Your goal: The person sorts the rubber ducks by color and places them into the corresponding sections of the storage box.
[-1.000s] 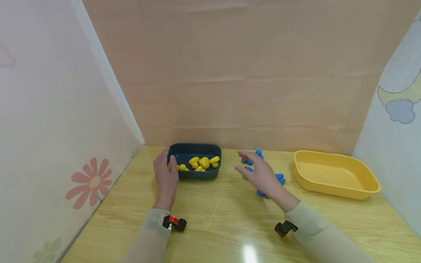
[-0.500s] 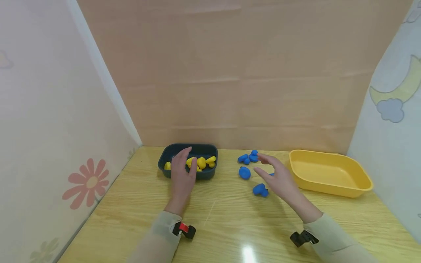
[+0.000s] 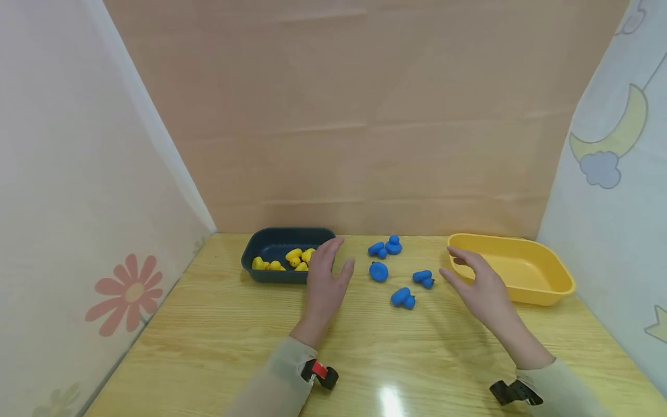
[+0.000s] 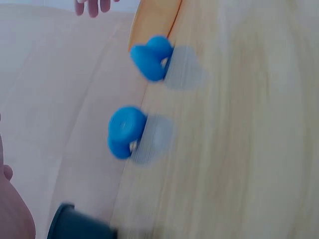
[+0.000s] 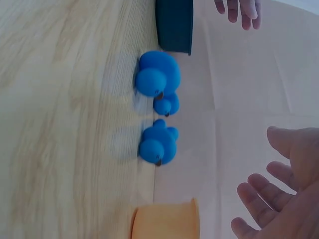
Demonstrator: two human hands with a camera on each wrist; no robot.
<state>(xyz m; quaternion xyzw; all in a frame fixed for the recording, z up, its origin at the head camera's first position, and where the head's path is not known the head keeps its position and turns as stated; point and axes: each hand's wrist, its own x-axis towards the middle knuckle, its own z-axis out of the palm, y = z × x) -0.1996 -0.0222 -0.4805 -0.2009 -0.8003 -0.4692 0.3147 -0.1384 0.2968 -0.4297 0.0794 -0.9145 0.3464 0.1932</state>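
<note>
In the head view my left hand (image 3: 325, 281) is held over the right end of a dark blue bin (image 3: 276, 277), fingers relaxed and nothing in them. Several yellow rubber ducks (image 3: 293, 255) lie in that bin, some hidden behind the hand. My right hand (image 3: 482, 289), its thumb apart from its fingers, overlaps the left end of a yellow bin (image 3: 537, 269) and holds nothing. Between the hands several blue rubber ducks (image 3: 378, 271) are scattered on the table, some tipped over. The right wrist view shows the blue ducks (image 5: 158, 144) beside my spread right fingers (image 5: 269, 191).
The wooden table (image 3: 219, 347) meets a brown paper-covered wall (image 3: 339, 145) at the back. Pale printed panels stand at both sides, with a flower (image 3: 134, 291) on the left one and a moon (image 3: 620, 130) on the right.
Both hands have moved to the right: the left from the dark bin's left end to its right end, the right from above the blue ducks to the yellow bin. The view has shifted slightly.
</note>
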